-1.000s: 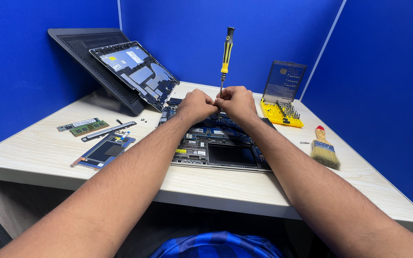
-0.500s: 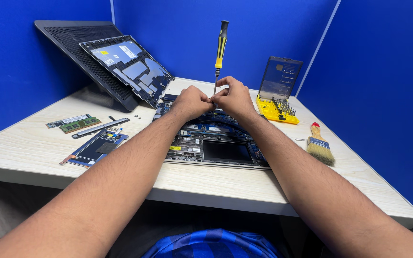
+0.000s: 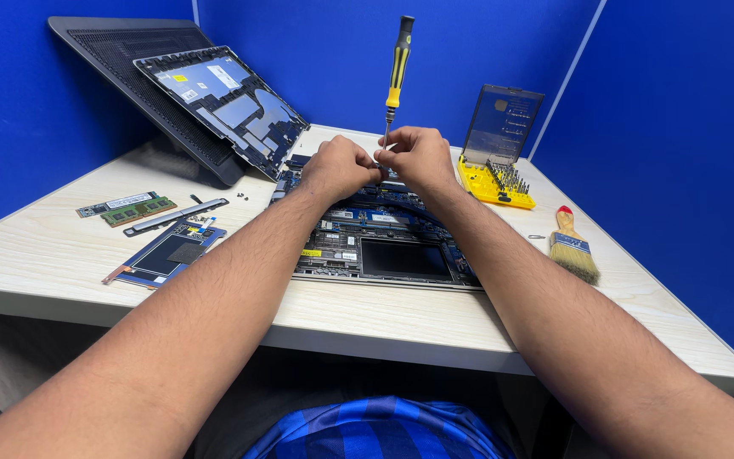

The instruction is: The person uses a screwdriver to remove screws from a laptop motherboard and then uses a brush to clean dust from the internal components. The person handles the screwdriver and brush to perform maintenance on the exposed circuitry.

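An opened laptop base [image 3: 384,255] with its circuit boards bare lies in the middle of the desk. Above its far edge my left hand [image 3: 337,166] and my right hand [image 3: 418,157] meet, fingertips pinched together. Between them rises a screwdriver [image 3: 397,64] with a black and yellow handle, nearly upright, tip down at the laptop. Both hands grip its thin lower shaft, and the fingers hide the tip.
A laptop bottom cover [image 3: 227,102] leans on a black stand [image 3: 138,76] at the back left. Memory sticks [image 3: 129,206], a thin bar [image 3: 176,215] and a flat panel [image 3: 167,253] lie left. A yellow bit case [image 3: 494,174] and a paintbrush [image 3: 573,246] sit right.
My hands and the screwdriver stay at the same spot over the laptop. Only my head's view has shifted slightly.
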